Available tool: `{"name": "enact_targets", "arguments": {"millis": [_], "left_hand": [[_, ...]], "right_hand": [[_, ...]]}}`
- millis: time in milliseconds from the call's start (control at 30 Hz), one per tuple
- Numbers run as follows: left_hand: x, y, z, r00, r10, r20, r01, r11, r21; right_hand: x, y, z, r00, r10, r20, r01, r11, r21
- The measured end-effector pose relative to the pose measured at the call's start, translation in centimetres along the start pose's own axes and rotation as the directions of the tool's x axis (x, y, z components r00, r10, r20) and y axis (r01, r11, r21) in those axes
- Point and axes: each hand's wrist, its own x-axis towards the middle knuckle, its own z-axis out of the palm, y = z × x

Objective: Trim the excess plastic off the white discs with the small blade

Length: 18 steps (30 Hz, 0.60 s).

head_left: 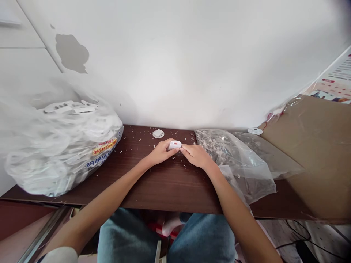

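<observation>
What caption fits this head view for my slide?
Left hand and right hand hold a white plastic piece above a scrap-strewn tabletop.

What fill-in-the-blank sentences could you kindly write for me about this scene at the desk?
The left hand and right hand hold a small ____ plastic piece between them.
The bag of white plastic parts lies to the ____ of the hands.
A clear plastic bag of pale scraps lies beside the ____ hand.
The large brown sheet at the right end of the dark wooden desk is ____.

Missing words: white; left; right; cardboard.
</observation>
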Motion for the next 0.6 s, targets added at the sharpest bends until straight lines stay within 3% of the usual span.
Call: {"name": "enact_targets", "arguments": {"millis": [133, 267, 367, 500, 600], "left_hand": [[0.6, -0.3, 0.2, 0.997, -0.059, -0.043, 0.054, 0.991, -0.124], [1.1, -0.4, -0.4, 0.980, -0.108, -0.166, 0.068, 0.970, -0.234], [1.4, -0.3, -1.1, 0.954, -0.118, -0.277, 0.047, 0.968, -0.248], [1.2, -0.1, -2.0, 0.932, -0.102, -0.347, 0.044, 0.984, -0.171], [1.0, -0.3, -2.6, 0.925, -0.020, -0.378, 0.054, 0.995, 0.080]], "right_hand": [[0.1, -0.4, -0.4, 0.998, 0.044, -0.038, -0.040, 0.992, 0.116], [0.0, -1.2, -0.9, 0.993, 0.095, -0.073, -0.062, 0.930, 0.362], [0.2, -1.5, -1.2, 0.992, 0.122, -0.019, -0.101, 0.894, 0.436], [0.4, -0.3, -1.5, 0.979, 0.200, 0.032, -0.197, 0.902, 0.384], [0.3, 1.5, -1.7, 0.929, 0.370, 0.001, -0.345, 0.864, 0.366]]}}
